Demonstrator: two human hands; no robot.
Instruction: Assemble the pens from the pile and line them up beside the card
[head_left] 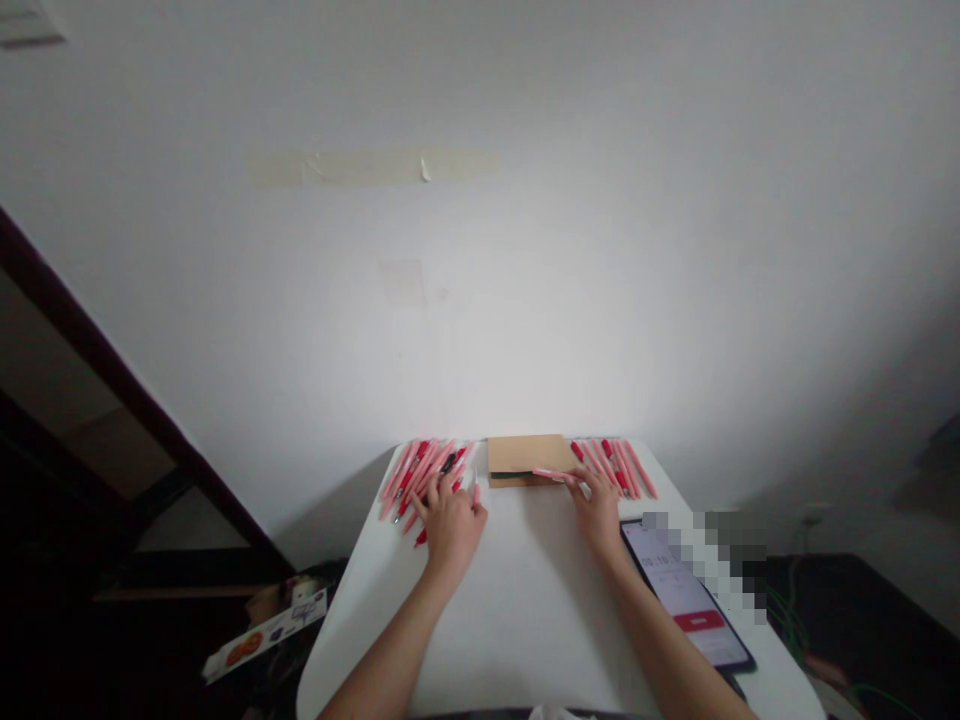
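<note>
My right hand (596, 505) pinches a pink pen (553, 475), which lies sideways across the front of a brown cardboard box (526, 452). A dark gap shows along the box's front. My left hand (452, 525) reaches over a loose pile of pink and red pens (411, 475), its fingers spread and touching the pile. Beside its thumb stands a pen with a pale upper part (476, 488). Some pens under the left fingers are hidden, and a black one (448, 463) shows just beyond them. Right of the box, several pink and red pens (616, 468) lie in a row.
A phone (686, 600) with a timer on its screen lies on the white table (517, 640), beside my right forearm. The white wall (465, 330) rises right behind the table. Printed packaging (266, 635) is at the lower left, below table height.
</note>
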